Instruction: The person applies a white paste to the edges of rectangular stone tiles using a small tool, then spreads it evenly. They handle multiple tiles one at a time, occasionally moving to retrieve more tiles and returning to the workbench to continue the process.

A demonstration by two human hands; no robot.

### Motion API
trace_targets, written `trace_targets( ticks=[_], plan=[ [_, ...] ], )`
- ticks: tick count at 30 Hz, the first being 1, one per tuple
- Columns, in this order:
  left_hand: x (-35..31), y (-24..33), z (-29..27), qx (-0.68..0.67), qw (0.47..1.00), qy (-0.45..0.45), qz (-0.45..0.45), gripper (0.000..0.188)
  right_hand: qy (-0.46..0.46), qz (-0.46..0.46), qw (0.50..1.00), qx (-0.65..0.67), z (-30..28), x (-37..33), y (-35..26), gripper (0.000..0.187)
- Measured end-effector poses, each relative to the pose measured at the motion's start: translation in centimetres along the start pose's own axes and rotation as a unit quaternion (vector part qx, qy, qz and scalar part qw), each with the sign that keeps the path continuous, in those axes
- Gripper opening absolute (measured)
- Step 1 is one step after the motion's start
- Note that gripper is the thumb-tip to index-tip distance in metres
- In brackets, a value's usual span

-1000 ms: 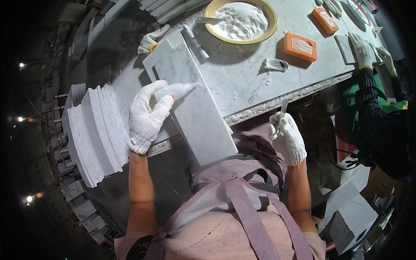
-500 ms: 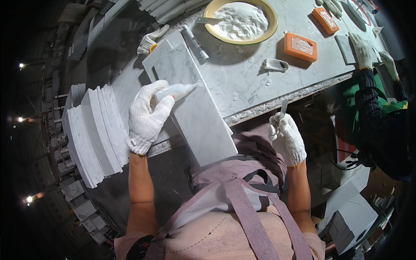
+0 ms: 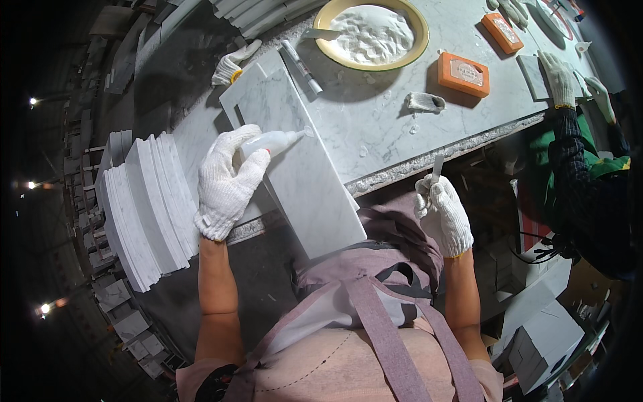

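In a white knit glove, my left hand is closed around a translucent squeeze bottle. The bottle tilts to the right, its nozzle over the right edge of a grey-veined marble slab. That slab lies aslant on another marble piece, its near end jutting past the table edge towards my apron. My right hand, gloved too, pinches a small flat metal blade that points up. It is held in front of the table edge, apart from the slab.
A yellow-rimmed bowl of white powder holds a scraper. Nearby lie a marker, an orange hand pad, and a rolled glove piece. Stacked marble strips stand at left. A co-worker's gloved hands rest on a tile at right.
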State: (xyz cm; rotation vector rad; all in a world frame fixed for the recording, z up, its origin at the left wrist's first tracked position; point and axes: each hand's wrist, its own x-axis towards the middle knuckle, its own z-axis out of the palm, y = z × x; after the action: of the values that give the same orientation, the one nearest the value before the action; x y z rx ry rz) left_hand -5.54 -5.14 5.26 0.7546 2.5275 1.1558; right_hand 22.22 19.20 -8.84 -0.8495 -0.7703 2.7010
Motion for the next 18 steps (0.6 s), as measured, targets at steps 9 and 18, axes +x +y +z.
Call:
trace_targets(
  ticks=[9,18],
  plan=[
    [0.09,0.28,-0.05,0.030,0.999,0.005,0.027,0.036,0.009,-0.005,1.000,0.009,0.26,0.05,0.04,0.026],
    [0.14,0.71,0.07,0.057,0.997,0.010,0.054,0.036,0.021,-0.003,1.000,0.019,0.46,0.01,0.01,0.025]
  ],
)
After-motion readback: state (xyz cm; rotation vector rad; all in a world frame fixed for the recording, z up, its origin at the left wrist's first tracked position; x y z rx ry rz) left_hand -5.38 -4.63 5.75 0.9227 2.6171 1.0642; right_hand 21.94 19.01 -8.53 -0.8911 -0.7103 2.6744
